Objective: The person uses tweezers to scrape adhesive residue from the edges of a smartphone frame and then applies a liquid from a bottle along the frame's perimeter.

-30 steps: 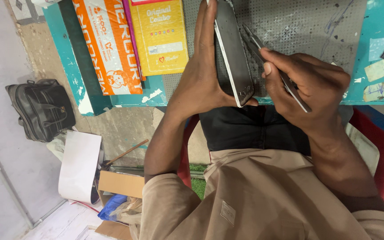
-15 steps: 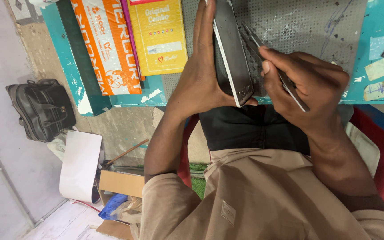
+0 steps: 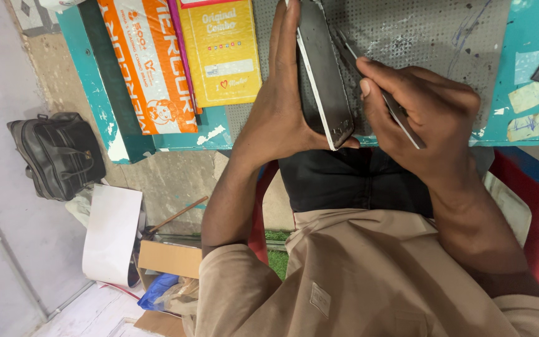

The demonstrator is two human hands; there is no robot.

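My left hand (image 3: 282, 112) clamps the phone (image 3: 322, 75) on edge; my right hand (image 3: 425, 115) pinches the thin metal pry tool (image 3: 400, 115). I should slide the tip shallowly along the seam, bracing against the bench (image 3: 531, 37).

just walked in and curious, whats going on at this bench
A person holds a dark phone on edge in the left hand, above a grey perforated mat. The right hand pinches a thin metal tool close against the phone's side. An orange packet and a yellow packet lie on the teal bench.
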